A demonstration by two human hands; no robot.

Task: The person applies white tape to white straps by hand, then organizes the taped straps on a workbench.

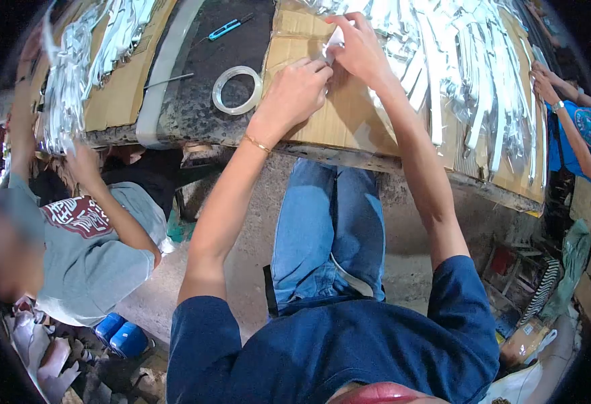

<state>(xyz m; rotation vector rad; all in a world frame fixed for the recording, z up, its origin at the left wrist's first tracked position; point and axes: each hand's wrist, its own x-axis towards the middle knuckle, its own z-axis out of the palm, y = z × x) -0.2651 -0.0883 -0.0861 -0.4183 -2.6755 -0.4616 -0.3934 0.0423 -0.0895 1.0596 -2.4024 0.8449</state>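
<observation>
My left hand (297,91) is over the cardboard (349,121) near the table's front edge, its fingers curled together at the lower end of a small white piece (336,42). Just above and to the right, my right hand (359,50) has its fingers closed around the same white piece. A large pile of white strips in clear plastic (444,40) lies to the right of my hands. Left of my left hand, a roll of clear tape (237,90) rests flat on the dark table surface.
A blue cutter (225,29) lies at the back of the table (194,108). On the left, a person in a grey shirt (100,242) handles more white strips (70,81). Another person in blue (578,135) reaches in at the far right. Blue containers (128,339) stand at lower left.
</observation>
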